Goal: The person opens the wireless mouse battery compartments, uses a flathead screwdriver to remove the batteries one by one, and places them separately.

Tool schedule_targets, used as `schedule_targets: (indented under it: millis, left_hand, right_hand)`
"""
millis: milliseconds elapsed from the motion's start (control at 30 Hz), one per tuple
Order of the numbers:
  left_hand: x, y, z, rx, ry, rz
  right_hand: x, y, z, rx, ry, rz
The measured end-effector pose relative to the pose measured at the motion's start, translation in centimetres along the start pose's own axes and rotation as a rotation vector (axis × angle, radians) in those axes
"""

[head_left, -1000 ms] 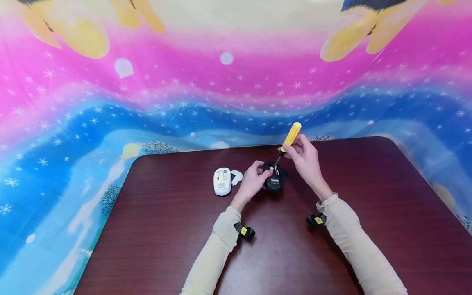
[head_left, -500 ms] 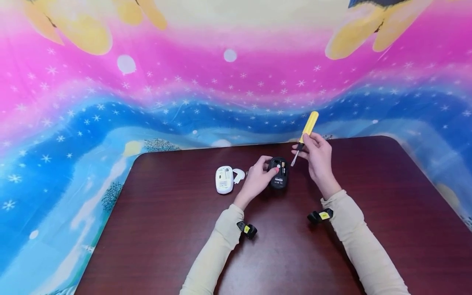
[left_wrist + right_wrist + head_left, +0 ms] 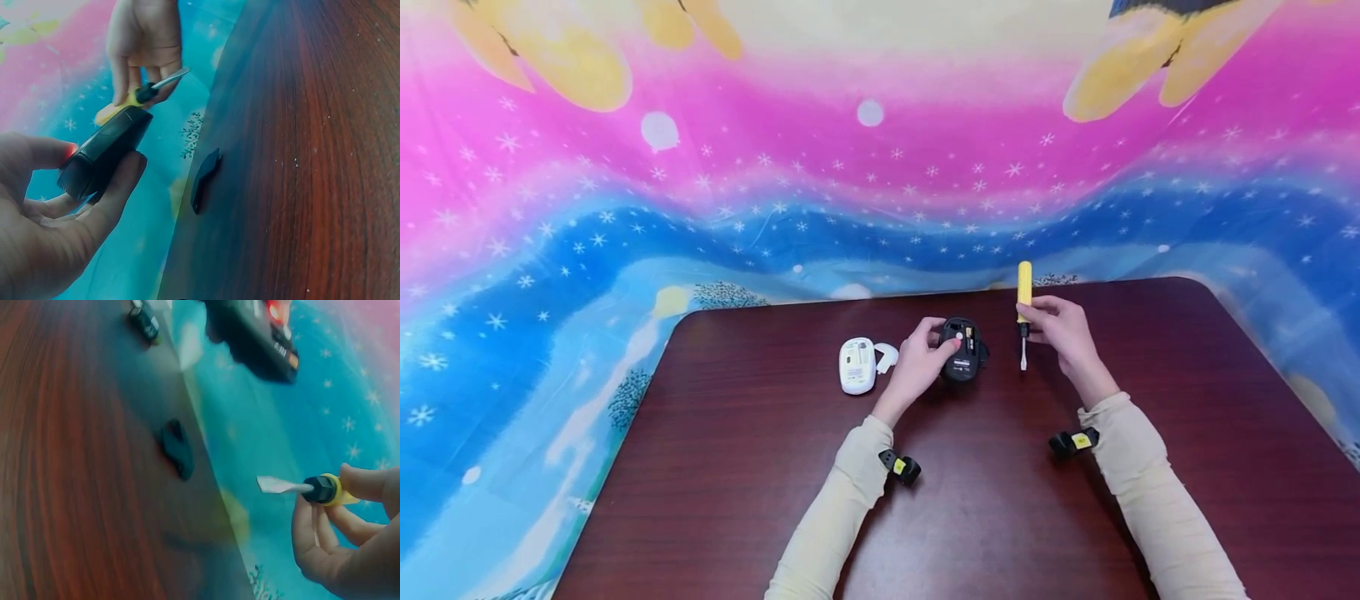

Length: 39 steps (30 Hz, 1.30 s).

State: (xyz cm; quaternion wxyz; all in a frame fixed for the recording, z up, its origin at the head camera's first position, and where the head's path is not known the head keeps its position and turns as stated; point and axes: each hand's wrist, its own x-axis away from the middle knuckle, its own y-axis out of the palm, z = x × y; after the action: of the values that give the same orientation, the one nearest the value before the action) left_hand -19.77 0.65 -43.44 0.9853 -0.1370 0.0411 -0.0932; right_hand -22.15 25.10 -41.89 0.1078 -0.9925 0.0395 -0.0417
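Note:
My left hand grips a black computer mouse above the table, its underside facing up and the battery bay uncovered. A battery lies in that bay, and the thumb presses on the underside, its tip lit red. To the right, apart from the mouse, my right hand pinches a yellow-handled flat-blade screwdriver. The metal blade shows bare in the right wrist view. A black mouse cover lies on the table beyond the mouse, seen in both wrist views.
A white mouse lies underside up to the left on the dark wooden table. Its white cover is beside it. A loose battery shows in the right wrist view. A patterned cloth hangs behind the table.
The screwdriver's tip has come out of the mouse's battery bay. My right hand has moved right with it, and the blade now points down. My left hand keeps its grip on the mouse.

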Motion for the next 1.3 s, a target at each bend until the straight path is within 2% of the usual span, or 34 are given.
schedule_targets:
  millis: [233,567,933,1300]
  left_hand:
    - [-0.1,-0.1,-0.2,0.018,0.0,0.028]
    - [0.0,-0.3,-0.1,0.024,-0.018,0.018]
    - [-0.2,-0.3,-0.3,0.022,-0.011,0.024]
    - [-0.2,-0.3,-0.3,0.028,-0.013,0.013]
  right_hand:
    - [-0.4,-1.1,1.4,0.153,0.044,-0.034]
    - [-0.4,-2.0,2.2,0.24,0.082,-0.037]
    - [-0.5,-3.3,3.2,0.318,0.105,-0.114]
    - [-0.6,-4.2,3.7,0.441,0.116,-0.107]
